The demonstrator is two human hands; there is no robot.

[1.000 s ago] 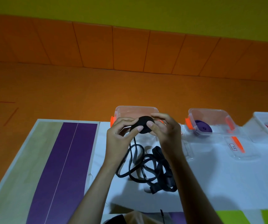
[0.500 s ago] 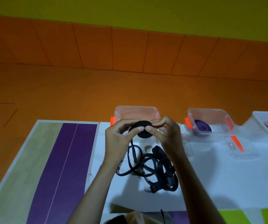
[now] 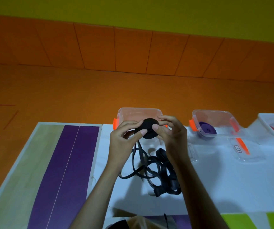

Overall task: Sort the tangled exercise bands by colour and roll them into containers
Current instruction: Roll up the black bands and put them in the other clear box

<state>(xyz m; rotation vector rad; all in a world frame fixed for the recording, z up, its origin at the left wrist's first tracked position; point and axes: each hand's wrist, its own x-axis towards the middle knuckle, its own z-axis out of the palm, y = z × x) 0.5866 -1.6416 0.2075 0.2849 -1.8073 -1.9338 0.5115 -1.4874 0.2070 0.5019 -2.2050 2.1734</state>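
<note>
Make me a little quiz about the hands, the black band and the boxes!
1. True or false: the black rolled-up exercise band is pinched by fingers of both the left hand and the right hand.
2. Which colour roll lies in the clear plastic box with orange clips just right of the hands? A red, B purple, C green.
3. Fill the gap: the loose tangled black band hanging from the roll lies on the white ____.

Key
1. True.
2. B, the purple band roll.
3. Table.
</note>
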